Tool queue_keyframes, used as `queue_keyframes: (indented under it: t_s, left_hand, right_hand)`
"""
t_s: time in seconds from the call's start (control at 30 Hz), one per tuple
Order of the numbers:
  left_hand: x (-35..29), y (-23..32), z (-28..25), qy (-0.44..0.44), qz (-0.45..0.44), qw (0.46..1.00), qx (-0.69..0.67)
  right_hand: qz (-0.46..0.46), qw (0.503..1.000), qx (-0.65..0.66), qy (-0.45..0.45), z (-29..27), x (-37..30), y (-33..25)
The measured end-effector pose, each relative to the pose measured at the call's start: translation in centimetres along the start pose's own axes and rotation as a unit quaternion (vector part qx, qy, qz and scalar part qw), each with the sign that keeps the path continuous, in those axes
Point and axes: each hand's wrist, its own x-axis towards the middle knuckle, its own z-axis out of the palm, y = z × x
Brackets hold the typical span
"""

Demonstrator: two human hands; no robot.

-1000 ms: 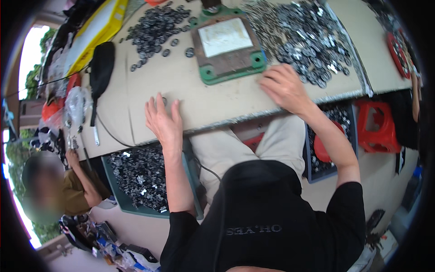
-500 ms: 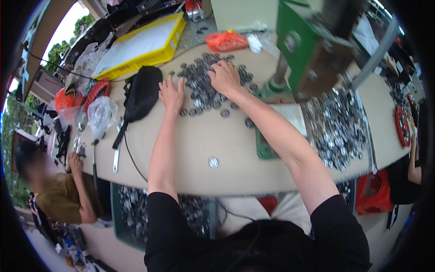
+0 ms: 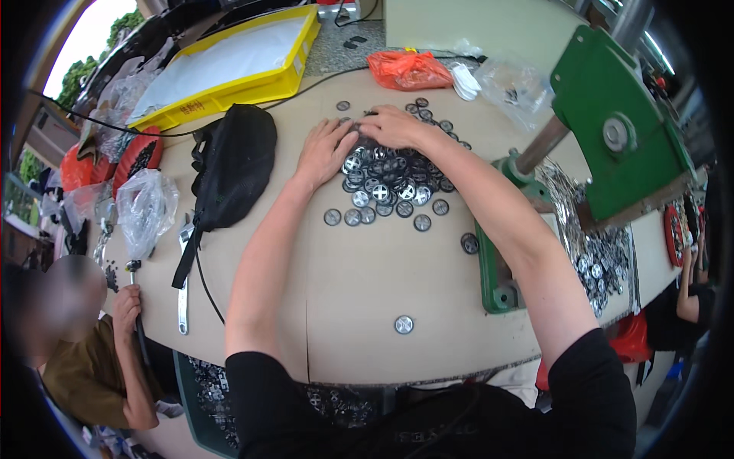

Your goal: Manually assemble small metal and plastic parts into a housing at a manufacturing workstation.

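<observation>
Beige tabletop [image 3: 367,291] is stretching under a heap of black and silver round discs [image 3: 382,191], which is making the middle of our clock. At ten o'clock on the heap, the left hand [image 3: 327,149] is resting against its edge, and its fingers are lying straight, loose and unclenched. At twelve o'clock, the right hand [image 3: 391,127] is bending its fingers over the discs, and its tips are lying near the left hand's. Those tips are looking blurry, so I cannot tell if they are pinching a disc. One lone disc [image 3: 404,324] is lying at six o'clock, well apart. Farther out, a green press [image 3: 596,130] is standing at three o'clock. An orange-red plastic bag [image 3: 409,70] is sitting at twelve, a yellow tray [image 3: 252,99] at ten, a black cloth bag [image 3: 241,168] at nine, and an adjustable wrench [image 3: 183,283] at eight.
</observation>
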Motion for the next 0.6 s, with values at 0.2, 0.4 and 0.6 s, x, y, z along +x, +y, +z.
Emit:
queue_keyframes:
  t_s: [0.2,0.4,0.6]
  left_hand:
    - [-8.1,8.1,-1.6,-0.009,-0.011,0.995,-0.103]
    - [-1.7,3.9,-1.3,0.049,-0.069,0.988,-0.128]
    - [5.5,-0.7,3.6,0.029,-0.067,0.995,0.072]
  right_hand:
    - [-0.050,0.991,0.035,-0.121,-3.8,-9.8,-4.0]
    - [0.116,0.992,0.042,0.006,-4.3,-3.1,-0.2]
    - [0.080,0.981,-0.124,0.124,-0.9,-1.7,6.9]
